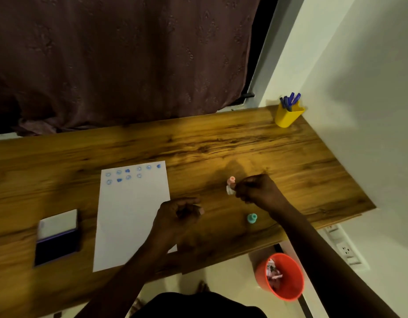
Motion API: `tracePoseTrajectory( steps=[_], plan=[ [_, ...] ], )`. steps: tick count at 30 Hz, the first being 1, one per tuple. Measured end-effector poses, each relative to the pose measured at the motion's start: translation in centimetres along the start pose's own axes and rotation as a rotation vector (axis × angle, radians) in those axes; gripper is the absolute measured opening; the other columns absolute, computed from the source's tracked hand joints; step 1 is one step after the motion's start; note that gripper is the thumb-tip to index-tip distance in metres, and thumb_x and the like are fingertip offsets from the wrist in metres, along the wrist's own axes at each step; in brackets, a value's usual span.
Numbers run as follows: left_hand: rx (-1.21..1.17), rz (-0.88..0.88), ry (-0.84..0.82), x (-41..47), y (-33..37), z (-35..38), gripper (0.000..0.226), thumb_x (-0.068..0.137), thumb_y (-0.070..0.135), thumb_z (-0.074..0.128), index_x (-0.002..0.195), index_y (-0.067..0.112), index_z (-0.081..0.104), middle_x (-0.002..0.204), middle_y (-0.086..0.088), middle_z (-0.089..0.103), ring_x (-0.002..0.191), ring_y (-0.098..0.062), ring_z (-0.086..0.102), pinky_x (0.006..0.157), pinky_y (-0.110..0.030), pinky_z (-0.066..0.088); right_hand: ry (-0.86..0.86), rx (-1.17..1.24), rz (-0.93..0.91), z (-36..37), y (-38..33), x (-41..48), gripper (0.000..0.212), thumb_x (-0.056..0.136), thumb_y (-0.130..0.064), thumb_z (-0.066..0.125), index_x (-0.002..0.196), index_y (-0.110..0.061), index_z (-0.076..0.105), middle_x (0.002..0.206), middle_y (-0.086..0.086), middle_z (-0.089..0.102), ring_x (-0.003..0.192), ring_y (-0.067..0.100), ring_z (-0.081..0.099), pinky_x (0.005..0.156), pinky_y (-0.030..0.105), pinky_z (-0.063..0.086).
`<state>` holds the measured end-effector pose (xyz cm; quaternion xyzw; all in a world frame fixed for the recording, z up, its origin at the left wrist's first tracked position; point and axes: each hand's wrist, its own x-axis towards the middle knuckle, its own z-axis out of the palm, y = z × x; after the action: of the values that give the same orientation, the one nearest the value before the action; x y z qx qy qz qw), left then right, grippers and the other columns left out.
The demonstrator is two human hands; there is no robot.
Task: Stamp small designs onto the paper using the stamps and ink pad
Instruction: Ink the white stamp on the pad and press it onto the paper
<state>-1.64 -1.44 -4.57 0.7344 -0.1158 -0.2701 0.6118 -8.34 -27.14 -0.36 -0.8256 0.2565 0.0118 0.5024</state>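
A white sheet of paper (132, 210) lies on the wooden desk (221, 143), with two rows of small blue stamped designs (127, 174) near its far edge. An open ink pad (57, 237) with a dark blue pad sits left of the paper. My right hand (255, 189) pinches a small pink stamp (231, 185) to the right of the paper, close above the desk. A teal stamp (252, 218) stands on the desk nearer to me. My left hand (175, 216) rests at the paper's right edge, fingers curled; I cannot tell whether it holds anything.
A yellow cup of blue pens (288, 113) stands at the desk's far right corner by the white wall. An orange bin (281, 276) with scraps sits on the floor under the desk's right end. A dark curtain hangs behind the desk.
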Motion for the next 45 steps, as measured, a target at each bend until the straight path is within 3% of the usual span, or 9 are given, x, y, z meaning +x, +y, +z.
tracePoseTrajectory(
  steps=[6, 11, 21, 26, 30, 32, 37, 40, 45],
  plan=[
    [-0.153, 0.089, 0.018, -0.7, 0.5, -2.5, 0.041, 0.074, 0.041, 0.086, 0.113, 0.049, 0.076, 0.109, 0.005, 0.082, 0.102, -0.023, 0.079, 0.09, -0.047, 0.063, -0.254, 0.396, 0.137, 5.6, -4.3, -1.6, 0.025, 0.085, -0.031, 0.081, 0.095, -0.009, 0.08, 0.085, 0.014, 0.077, 0.07, 0.017, 0.066, 0.059, 0.026, 0.051],
    [-0.215, 0.102, 0.096, -2.1, -0.1, -5.4, 0.034, 0.088, 0.002, 0.079, 0.114, 0.023, 0.078, 0.104, -0.002, 0.083, 0.095, -0.023, 0.08, 0.076, -0.029, 0.065, -0.353, 0.367, 0.127, 9.9, -6.4, -2.5, 0.026, 0.084, -0.04, 0.08, 0.098, -0.017, 0.08, 0.089, 0.01, 0.079, 0.076, 0.016, 0.07, 0.066, 0.027, 0.054],
    [-0.257, 0.089, 0.262, -5.3, -2.2, -11.8, 0.03, 0.085, 0.0, 0.079, 0.111, 0.016, 0.079, 0.104, -0.001, 0.084, 0.096, -0.026, 0.08, 0.08, -0.035, 0.066, -0.53, 0.346, -0.067, 16.5, -9.6, -2.2, 0.025, 0.088, -0.015, 0.078, 0.113, -0.012, 0.079, 0.106, 0.007, 0.079, 0.095, 0.016, 0.075, 0.081, 0.026, 0.058],
    [-0.279, 0.04, 0.383, -7.4, -3.9, -15.9, 0.018, 0.088, 0.008, 0.078, 0.104, 0.015, 0.081, 0.095, -0.005, 0.084, 0.09, -0.025, 0.082, 0.077, -0.031, 0.066, -0.454, 0.17, -0.258, 20.6, -11.6, -1.4, 0.033, 0.083, -0.006, 0.082, 0.115, -0.012, 0.078, 0.114, -0.005, 0.078, 0.108, 0.006, 0.071, 0.087, 0.022, 0.059],
    [-0.331, 0.029, 0.505, -9.2, -5.0, -19.6, 0.021, 0.088, 0.005, 0.078, 0.092, 0.026, 0.082, 0.093, -0.006, 0.083, 0.09, -0.025, 0.081, 0.08, -0.036, 0.067, -0.412, -0.097, -0.371, 24.9, -13.3, -1.0, 0.031, 0.082, -0.025, 0.084, 0.113, -0.023, 0.078, 0.112, -0.01, 0.077, 0.101, 0.0, 0.07, 0.088, 0.016, 0.057],
    [-0.337, 0.027, 0.567, -10.3, -5.4, -21.7, 0.017, 0.089, 0.007, 0.077, 0.101, 0.019, 0.08, 0.097, -0.01, 0.083, 0.093, -0.027, 0.081, 0.081, -0.038, 0.067, -0.432, -0.209, -0.408, 27.3, -14.0, -1.2, 0.029, 0.082, -0.033, 0.083, 0.109, -0.026, 0.077, 0.105, -0.011, 0.077, 0.094, 0.001, 0.071, 0.082, 0.014, 0.056],
    [-0.26, 0.034, 0.686, -12.6, -6.9, -26.7, 0.013, 0.092, 0.01, 0.074, 0.104, 0.007, 0.08, 0.097, -0.017, 0.081, 0.095, -0.036, 0.079, 0.089, -0.053, 0.062, -0.487, -0.474, -0.599, 33.0, -15.7, -2.0, 0.022, 0.092, -0.035, 0.072, 0.11, -0.021, 0.073, 0.107, 0.0, 0.076, 0.094, 0.015, 0.071, 0.078, 0.027, 0.055],
    [-0.317, 0.022, 0.698, -13.3, -7.8, -29.0, 0.018, 0.091, 0.011, 0.075, 0.107, 0.007, 0.08, 0.098, -0.014, 0.083, 0.096, -0.035, 0.079, 0.085, -0.046, 0.062, -0.539, -0.666, -0.659, 35.6, -16.4, -2.2, 0.03, 0.098, -0.033, 0.063, 0.123, -0.017, 0.066, 0.124, 0.009, 0.071, 0.112, 0.027, 0.068, 0.093, 0.033, 0.055],
    [-0.386, 0.025, 0.705, -13.3, -8.6, -30.9, 0.013, 0.087, 0.012, 0.078, 0.096, 0.021, 0.084, 0.094, -0.009, 0.084, 0.091, -0.028, 0.081, 0.074, -0.03, 0.065, -0.548, -0.81, -0.728, 38.0, -16.6, -2.1, 0.027, 0.097, -0.026, 0.065, 0.12, -0.014, 0.064, 0.123, 0.011, 0.069, 0.113, 0.029, 0.067, 0.094, 0.038, 0.055]
  ],
)
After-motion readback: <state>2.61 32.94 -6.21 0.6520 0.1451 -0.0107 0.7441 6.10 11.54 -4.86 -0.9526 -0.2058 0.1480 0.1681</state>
